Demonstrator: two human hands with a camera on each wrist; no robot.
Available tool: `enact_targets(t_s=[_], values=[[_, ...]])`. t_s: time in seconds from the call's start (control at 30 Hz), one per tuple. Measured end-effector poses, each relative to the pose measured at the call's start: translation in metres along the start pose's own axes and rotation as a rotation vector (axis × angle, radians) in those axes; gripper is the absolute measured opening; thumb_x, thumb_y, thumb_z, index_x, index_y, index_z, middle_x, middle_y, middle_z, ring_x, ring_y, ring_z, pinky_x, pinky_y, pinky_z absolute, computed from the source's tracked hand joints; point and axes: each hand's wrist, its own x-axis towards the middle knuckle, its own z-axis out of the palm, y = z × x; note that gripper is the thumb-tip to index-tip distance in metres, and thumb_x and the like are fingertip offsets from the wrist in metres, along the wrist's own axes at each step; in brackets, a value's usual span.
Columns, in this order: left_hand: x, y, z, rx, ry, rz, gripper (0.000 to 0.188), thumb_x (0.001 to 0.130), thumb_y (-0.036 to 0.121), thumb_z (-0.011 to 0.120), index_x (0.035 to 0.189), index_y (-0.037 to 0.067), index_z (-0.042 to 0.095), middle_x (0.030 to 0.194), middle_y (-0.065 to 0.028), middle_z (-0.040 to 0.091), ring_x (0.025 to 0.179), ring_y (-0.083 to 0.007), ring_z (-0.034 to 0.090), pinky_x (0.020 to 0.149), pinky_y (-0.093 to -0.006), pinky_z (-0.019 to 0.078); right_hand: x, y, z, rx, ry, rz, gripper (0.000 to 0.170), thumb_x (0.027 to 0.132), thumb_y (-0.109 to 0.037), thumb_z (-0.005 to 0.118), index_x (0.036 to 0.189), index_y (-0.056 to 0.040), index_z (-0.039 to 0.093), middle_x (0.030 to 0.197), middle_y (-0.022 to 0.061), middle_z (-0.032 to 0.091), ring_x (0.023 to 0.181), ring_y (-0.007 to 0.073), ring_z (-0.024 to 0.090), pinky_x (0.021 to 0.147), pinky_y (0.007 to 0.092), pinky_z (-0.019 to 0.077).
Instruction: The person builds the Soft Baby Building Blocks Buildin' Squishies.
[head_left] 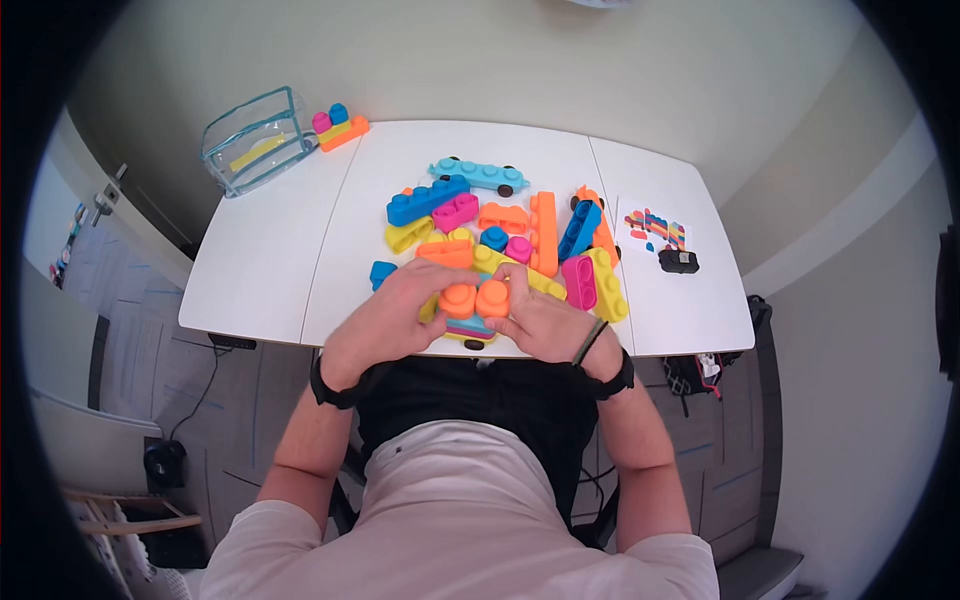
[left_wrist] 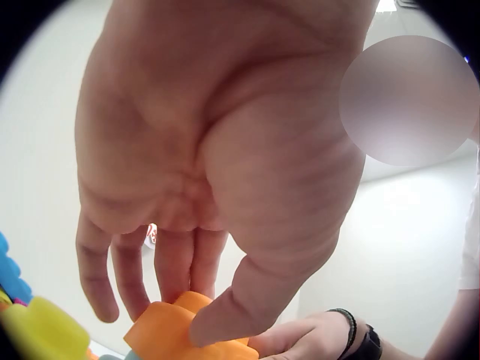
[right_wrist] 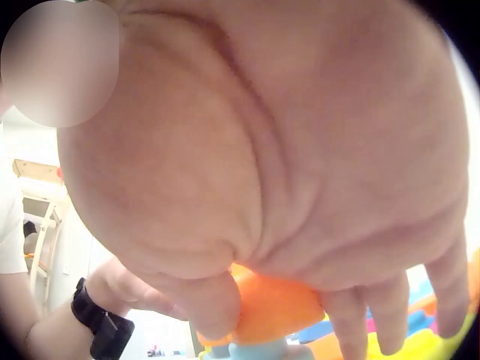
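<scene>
Because the wheeled stack [head_left: 470, 329] of pale blue, pink and yellow layers sits right by the near edge of the bench [head_left: 250, 250], just below the centre of the head view, a sideways push from either hand could roll it on its black wheel [head_left: 474, 345] and perhaps tip it over that edge. Uneven pressure might also leave an orange block crooked, and a knuckle could nudge the long yellow block [head_left: 545, 284] close by. The left hand [head_left: 390, 312] pinches one orange block [head_left: 457, 301], thumb on the near side, the other fingers slightly spread and reaching down behind it. The right hand [head_left: 545, 325] pinches the second orange block [head_left: 492, 298], just beside the first, its thumb bent against it. Whether either block is fully seated, I cannot tell.
</scene>
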Motion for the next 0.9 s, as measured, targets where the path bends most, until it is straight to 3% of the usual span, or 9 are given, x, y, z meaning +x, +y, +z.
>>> enact_targets(t_s=[0.17, 0.33, 0.47, 0.53, 0.57, 0.7, 0.77, 0.83, 0.9], values=[[0.001, -0.007, 0.002, 0.024, -0.038, 0.065, 0.060, 0.080, -0.009, 0.070, 0.138, 0.008, 0.071, 0.141, -0.0148, 0.073, 0.124, -0.0360, 0.068, 0.110, -0.0438, 0.0547, 0.000, -0.001, -0.001, -0.091, 0.074, -0.067, 0.053, 0.106, -0.027, 0.069, 0.138, 0.0016, 0.038, 0.096, 0.0313, 0.072, 0.100, 0.0523, 0.073, 0.082, 0.0569, 0.0562], [0.002, -0.006, -0.001, -0.098, -0.074, -0.020, 0.056, 0.084, -0.012, 0.071, 0.137, 0.007, 0.070, 0.143, -0.0108, 0.073, 0.128, -0.0308, 0.071, 0.105, -0.0399, 0.0634, 0.002, 0.003, 0.002, -0.087, 0.097, -0.103, 0.053, 0.106, -0.028, 0.070, 0.137, 0.0005, 0.039, 0.096, 0.0309, 0.072, 0.097, 0.0526, 0.072, 0.079, 0.0579, 0.0553], [0.004, -0.010, -0.001, -0.157, -0.081, -0.038, 0.054, 0.086, -0.011, 0.072, 0.137, 0.008, 0.070, 0.142, -0.0101, 0.074, 0.127, -0.0301, 0.072, 0.106, -0.0411, 0.0627, 0.000, -0.008, -0.002, -0.126, 0.058, -0.009, 0.052, 0.105, -0.029, 0.072, 0.136, -0.0018, 0.040, 0.097, 0.0295, 0.073, 0.096, 0.0520, 0.072, 0.077, 0.0578, 0.0557], [0.005, -0.012, 0.003, -0.278, 0.020, -0.072, 0.054, 0.083, -0.009, 0.073, 0.135, 0.007, 0.072, 0.122, -0.0144, 0.078, 0.108, -0.0351, 0.075, 0.097, -0.0388, 0.0606, 0.001, -0.008, -0.004, -0.135, 0.036, 0.008, 0.054, 0.106, -0.029, 0.072, 0.138, -0.0014, 0.039, 0.102, 0.0298, 0.072, 0.101, 0.0516, 0.071, 0.082, 0.0562, 0.0556], [0.005, -0.013, 0.002, -0.278, 0.021, -0.072, 0.054, 0.083, -0.009, 0.073, 0.135, 0.007, 0.072, 0.122, -0.0144, 0.078, 0.108, -0.0351, 0.075, 0.097, -0.0388, 0.0606, 0.001, -0.008, -0.004, -0.144, 0.014, 0.025, 0.055, 0.107, -0.029, 0.072, 0.140, -0.0010, 0.038, 0.108, 0.0300, 0.071, 0.107, 0.0512, 0.071, 0.088, 0.0547, 0.0554], [0.004, -0.012, -0.002, -0.172, 0.001, -0.011, 0.054, 0.083, -0.009, 0.075, 0.135, 0.006, 0.072, 0.123, -0.0149, 0.079, 0.111, -0.0351, 0.076, 0.098, -0.0395, 0.0598, 0.001, -0.006, -0.001, -0.187, 0.104, -0.063, 0.055, 0.104, -0.029, 0.075, 0.139, -0.0015, 0.042, 0.110, 0.0268, 0.072, 0.106, 0.0503, 0.071, 0.088, 0.0539, 0.0559], [0.003, -0.010, -0.005, -0.125, 0.011, 0.015, 0.054, 0.082, -0.008, 0.076, 0.134, 0.005, 0.072, 0.124, -0.0152, 0.078, 0.113, -0.0350, 0.076, 0.098, -0.0399, 0.0595, 0.001, -0.008, 0.000, -0.209, 0.193, -0.138, 0.052, 0.098, -0.027, 0.078, 0.131, -0.0029, 0.046, 0.102, 0.0267, 0.074, 0.098, 0.0490, 0.073, 0.079, 0.0572, 0.0577], [0.005, -0.011, -0.008, -0.139, -0.026, -0.040, 0.052, 0.085, -0.012, 0.074, 0.134, 0.003, 0.072, 0.136, -0.0121, 0.077, 0.125, -0.0271, 0.075, 0.114, -0.0416, 0.0583, 0.003, -0.010, 0.002, -0.204, 0.210, -0.145, 0.052, 0.097, -0.027, 0.079, 0.131, -0.0026, 0.047, 0.102, 0.0266, 0.074, 0.098, 0.0489, 0.073, 0.079, 0.0570, 0.0578], [0.008, -0.013, -0.008, -0.193, -0.021, -0.050, 0.052, 0.084, -0.013, 0.074, 0.135, 0.002, 0.071, 0.136, -0.0124, 0.077, 0.125, -0.0273, 0.075, 0.115, -0.0416, 0.0575, 0.004, -0.015, 0.001, -0.185, 0.201, -0.086, 0.052, 0.098, -0.028, 0.080, 0.133, -0.0033, 0.051, 0.111, 0.0247, 0.074, 0.105, 0.0467, 0.073, 0.087, 0.0529, 0.0570]])
